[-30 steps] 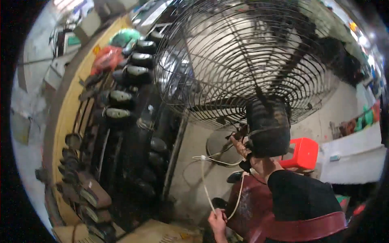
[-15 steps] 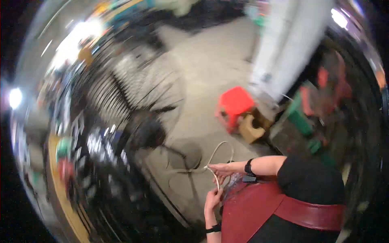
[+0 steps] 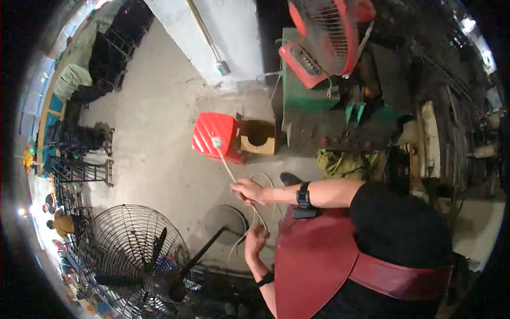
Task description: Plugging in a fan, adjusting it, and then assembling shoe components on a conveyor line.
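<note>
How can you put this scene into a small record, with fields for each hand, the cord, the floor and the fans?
Right-hand grip: closed on a thin cream-coloured cord
Left-hand grip: closed on the same cord
Cord end: small white plug, seen in front of the red plastic stool; contact cannot be told
Floor: open brown cardboard box beside the stool
Fans: large black wire-cage fan, lower left; smaller red-and-grey fan, upper right
Clothing: dark-red apron

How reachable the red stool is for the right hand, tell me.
Probably yes, by stooping: only the white cord, held in the right hand, appears between that hand and the red stool.
</note>
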The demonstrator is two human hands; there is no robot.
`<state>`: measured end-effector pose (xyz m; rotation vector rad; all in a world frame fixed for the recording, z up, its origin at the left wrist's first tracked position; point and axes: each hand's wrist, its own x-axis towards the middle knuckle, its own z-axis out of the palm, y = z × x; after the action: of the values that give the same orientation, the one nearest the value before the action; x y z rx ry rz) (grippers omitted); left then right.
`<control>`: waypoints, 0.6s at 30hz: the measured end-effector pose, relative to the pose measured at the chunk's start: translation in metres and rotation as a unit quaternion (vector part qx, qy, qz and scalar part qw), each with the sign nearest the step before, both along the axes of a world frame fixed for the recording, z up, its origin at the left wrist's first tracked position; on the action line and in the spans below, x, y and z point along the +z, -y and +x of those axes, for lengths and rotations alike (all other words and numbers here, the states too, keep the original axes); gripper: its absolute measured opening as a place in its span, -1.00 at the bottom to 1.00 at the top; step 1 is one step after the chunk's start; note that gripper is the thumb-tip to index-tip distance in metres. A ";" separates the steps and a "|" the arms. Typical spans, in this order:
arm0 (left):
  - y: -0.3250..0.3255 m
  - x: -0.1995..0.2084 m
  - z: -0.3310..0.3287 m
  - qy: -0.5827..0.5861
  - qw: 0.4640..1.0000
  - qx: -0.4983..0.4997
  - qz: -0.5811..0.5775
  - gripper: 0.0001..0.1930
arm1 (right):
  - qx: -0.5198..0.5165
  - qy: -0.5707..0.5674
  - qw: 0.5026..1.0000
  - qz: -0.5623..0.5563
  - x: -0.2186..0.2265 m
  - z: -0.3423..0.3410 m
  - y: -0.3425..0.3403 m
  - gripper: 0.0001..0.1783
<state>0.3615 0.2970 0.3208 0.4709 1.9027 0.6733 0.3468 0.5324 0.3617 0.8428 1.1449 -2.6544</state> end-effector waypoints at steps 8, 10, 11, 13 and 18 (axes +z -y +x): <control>-0.091 0.154 -0.130 0.085 0.788 0.450 0.412 -0.35 | 0.116 -0.246 0.906 0.325 0.022 -0.079 0.066 -0.55; -0.075 0.164 -0.170 0.014 0.790 0.457 0.408 -0.38 | 0.263 -0.198 0.906 0.264 0.040 -0.092 0.052 -0.56; -0.063 0.165 -0.190 -0.023 0.803 0.445 0.395 -0.42 | 0.401 -0.149 0.881 0.203 0.048 -0.101 0.045 -0.57; -0.047 0.149 -0.224 -0.025 0.809 0.459 0.366 -0.59 | 0.420 -0.246 0.822 0.294 -0.013 -0.126 0.049 -0.54; -0.098 0.102 -0.265 -0.135 0.878 0.342 0.307 -0.75 | 0.032 -0.182 0.961 0.206 -0.017 -0.168 -0.005 -0.64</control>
<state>0.0962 0.3953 0.4224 0.2689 2.0944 1.7909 0.1786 0.5372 0.3448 0.3535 1.8229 -2.6225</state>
